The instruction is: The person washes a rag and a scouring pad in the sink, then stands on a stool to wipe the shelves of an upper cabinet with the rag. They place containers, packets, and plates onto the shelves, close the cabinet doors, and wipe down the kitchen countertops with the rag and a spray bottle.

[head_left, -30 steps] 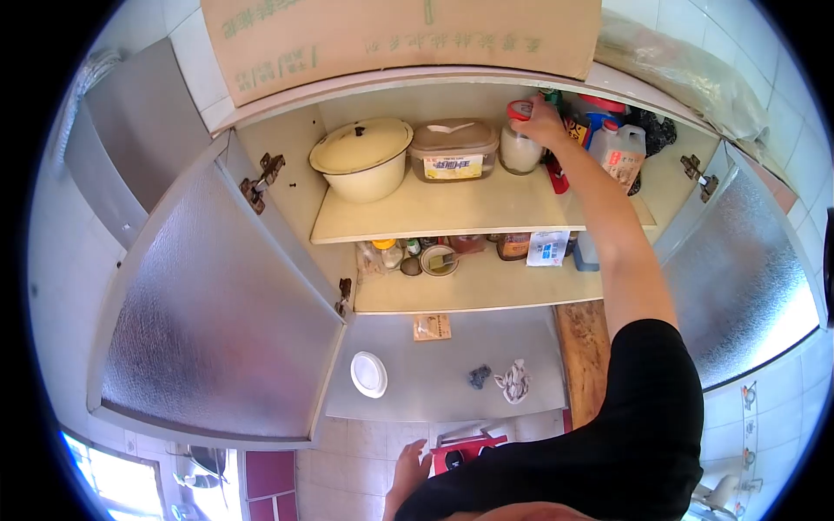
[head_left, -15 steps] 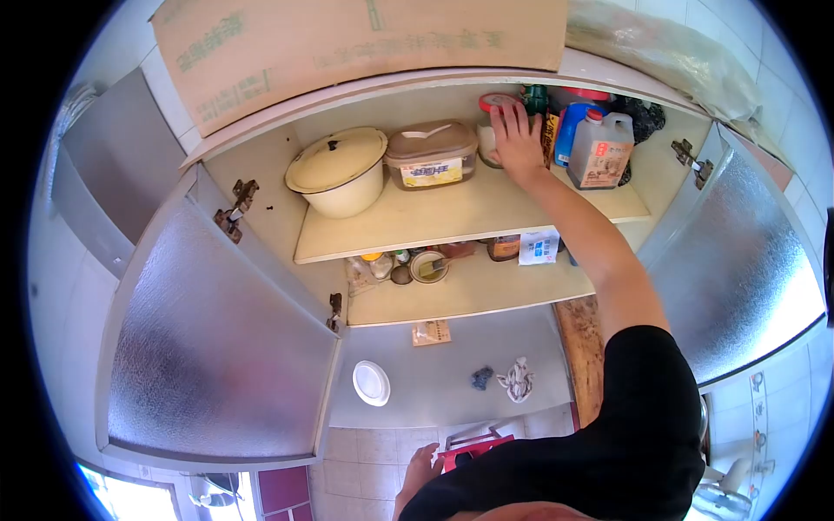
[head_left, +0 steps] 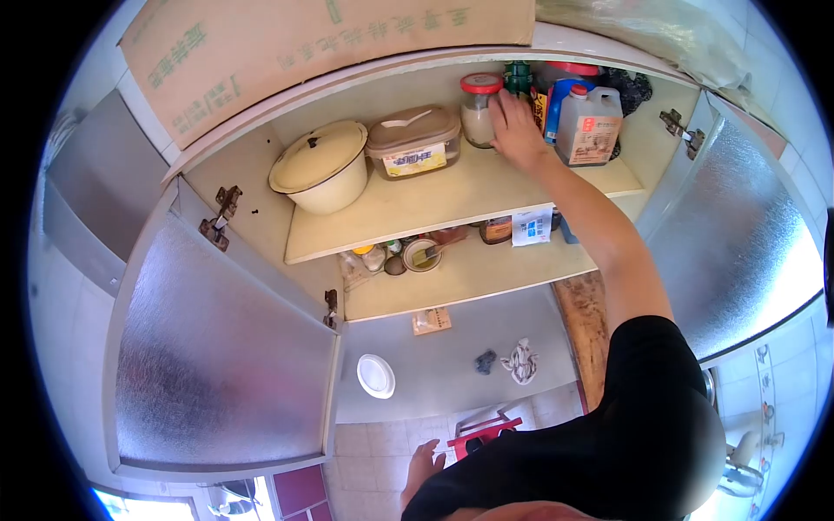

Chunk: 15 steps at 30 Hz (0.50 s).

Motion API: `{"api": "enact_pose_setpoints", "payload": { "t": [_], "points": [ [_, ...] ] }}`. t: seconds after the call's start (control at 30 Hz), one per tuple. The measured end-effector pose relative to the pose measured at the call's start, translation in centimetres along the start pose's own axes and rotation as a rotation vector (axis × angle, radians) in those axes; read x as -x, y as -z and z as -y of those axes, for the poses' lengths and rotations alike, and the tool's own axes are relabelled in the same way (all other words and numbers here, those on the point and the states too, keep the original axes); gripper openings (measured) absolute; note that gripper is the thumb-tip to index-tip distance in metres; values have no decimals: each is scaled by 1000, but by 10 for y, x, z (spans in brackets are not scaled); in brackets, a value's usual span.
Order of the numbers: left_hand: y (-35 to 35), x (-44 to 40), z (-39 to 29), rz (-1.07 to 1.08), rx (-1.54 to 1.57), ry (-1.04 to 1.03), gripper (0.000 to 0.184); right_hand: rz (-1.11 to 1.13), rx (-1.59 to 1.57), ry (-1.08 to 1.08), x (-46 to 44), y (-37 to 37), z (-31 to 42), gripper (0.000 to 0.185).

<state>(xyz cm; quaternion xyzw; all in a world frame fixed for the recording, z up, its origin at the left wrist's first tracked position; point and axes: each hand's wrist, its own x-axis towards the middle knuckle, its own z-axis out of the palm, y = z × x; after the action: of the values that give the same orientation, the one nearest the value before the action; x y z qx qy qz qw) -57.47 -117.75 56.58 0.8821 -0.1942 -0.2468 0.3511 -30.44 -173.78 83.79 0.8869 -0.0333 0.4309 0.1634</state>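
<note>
My right hand [head_left: 519,130] reaches onto the upper shelf [head_left: 417,213] of an open cabinet. Its fingers are apart and lie against the right side of a glass jar [head_left: 477,120] with a red lid and pale contents. A green container [head_left: 518,78] stands just behind the fingertips. To the right are a blue bottle [head_left: 556,113] and a grey jug [head_left: 592,128] with a red cap. Left of the jar sit a lidded plastic box [head_left: 414,143] and a cream pot [head_left: 325,169]. Down near the bottom edge, my left hand [head_left: 425,460] hangs with fingers apart, holding nothing.
Frosted doors stand open at the left [head_left: 228,347] and right [head_left: 738,226]. The lower shelf [head_left: 452,286] bears small jars and a bowl [head_left: 422,254]. Below, a grey counter [head_left: 443,373] carries a white oval dish [head_left: 376,376], a packet and crumpled cloths. A cardboard box [head_left: 321,43] rests on top.
My right hand has come off the jar's red lid and moved to its right side, fingers spreading. The view has shifted, and the cabinet contents appear further left.
</note>
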Motion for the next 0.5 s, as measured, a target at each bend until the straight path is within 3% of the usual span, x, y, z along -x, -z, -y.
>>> {"api": "enact_pose_setpoints", "payload": {
  "t": [0.1,0.2,0.3,0.4,0.5],
  "points": [
    [1,-2,-6,23,11,-31,38,400,262,134,17,-6,5,44],
    [9,-13,-24,34,-13,-85,37,879,568,56,19,37,13,35],
    [11,-18,-29,13,-15,-120,36,803,378,9,29,34,-23,38],
    [11,-19,-30,29,-21,-115,36,889,513,64,29,25,-22,40],
    [9,-17,-25,70,-56,-110,37,543,611,190,39,3,-29,42]
  ]
}}
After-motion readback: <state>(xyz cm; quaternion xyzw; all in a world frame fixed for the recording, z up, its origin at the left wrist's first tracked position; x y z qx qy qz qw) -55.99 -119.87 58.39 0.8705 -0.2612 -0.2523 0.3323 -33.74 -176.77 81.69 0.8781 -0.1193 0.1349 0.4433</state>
